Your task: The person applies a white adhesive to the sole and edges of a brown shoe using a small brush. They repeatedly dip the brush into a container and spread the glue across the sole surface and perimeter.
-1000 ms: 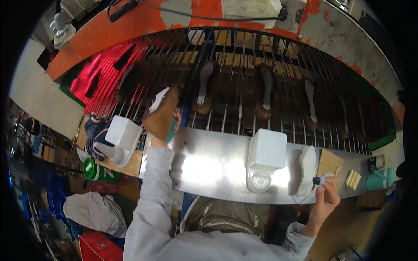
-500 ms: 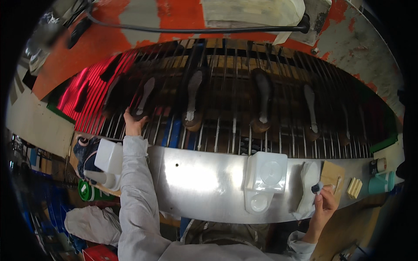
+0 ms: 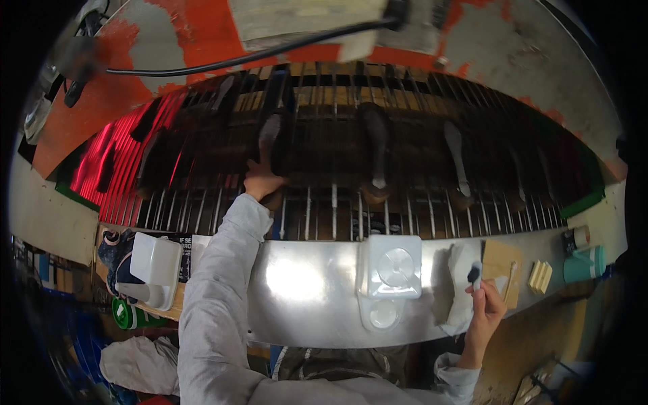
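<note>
Right hand (image 3: 484,312) near right, low over tabletop (image 3: 304,290), grip closed on small dark-tipped brush (image 3: 474,275), tip pointing far, just beside pale cloth (image 3: 459,283).
Clear plastic container (image 3: 389,270) mid tabletop; another (image 3: 154,262) near left.
Left hand (image 3: 262,183) reaches far over rod rack (image 3: 337,209), grip closed on base of dark shoe form (image 3: 268,145); form's long axis runs near-to-far, upward from hand.
More forms (image 3: 375,152) to right, well apart.
Orange worn wall (image 3: 202,34) farthest.
</note>
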`<state>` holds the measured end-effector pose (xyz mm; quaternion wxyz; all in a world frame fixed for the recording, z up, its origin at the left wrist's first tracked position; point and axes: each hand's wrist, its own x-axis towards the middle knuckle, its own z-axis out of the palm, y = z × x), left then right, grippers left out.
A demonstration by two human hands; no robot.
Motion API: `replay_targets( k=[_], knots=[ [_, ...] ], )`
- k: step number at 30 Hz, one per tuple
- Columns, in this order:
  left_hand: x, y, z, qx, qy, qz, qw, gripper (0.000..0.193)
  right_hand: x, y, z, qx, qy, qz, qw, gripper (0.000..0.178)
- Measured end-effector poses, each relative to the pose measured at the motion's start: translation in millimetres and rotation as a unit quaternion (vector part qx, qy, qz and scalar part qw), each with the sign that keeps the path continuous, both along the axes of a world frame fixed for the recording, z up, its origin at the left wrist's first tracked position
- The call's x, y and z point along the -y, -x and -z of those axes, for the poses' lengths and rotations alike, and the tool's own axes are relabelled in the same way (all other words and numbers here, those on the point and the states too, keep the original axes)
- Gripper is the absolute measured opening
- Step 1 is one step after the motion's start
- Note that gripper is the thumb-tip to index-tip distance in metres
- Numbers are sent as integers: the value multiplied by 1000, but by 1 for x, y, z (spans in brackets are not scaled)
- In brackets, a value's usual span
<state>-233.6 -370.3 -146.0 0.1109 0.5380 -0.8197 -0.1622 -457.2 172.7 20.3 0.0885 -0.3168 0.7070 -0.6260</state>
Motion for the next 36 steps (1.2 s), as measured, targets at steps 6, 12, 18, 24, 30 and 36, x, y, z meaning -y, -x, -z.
replay_targets(
  k=[6,12,18,24,30,36],
  knots=[
    [-32,-22,-85,-259,-156,181,936,98,-31,-6,-5,-15,-61,14,998,19],
    [-171,-116,-151,-653,-339,13,676,68,-41,-15,-3,-17,-81,3,997,17],
    [-246,-117,-166,-840,-528,120,31,60,-40,-36,-5,-284,-240,-72,926,17],
    [-304,-123,-231,-716,-591,302,218,62,-19,-53,26,-446,-223,-85,863,21],
    [-332,-133,-271,-785,-504,233,273,75,-21,-55,27,-436,-197,-91,874,22],
    [-329,-131,-222,-604,-547,510,274,100,-21,-56,39,-422,-187,-64,885,20]
  ],
)
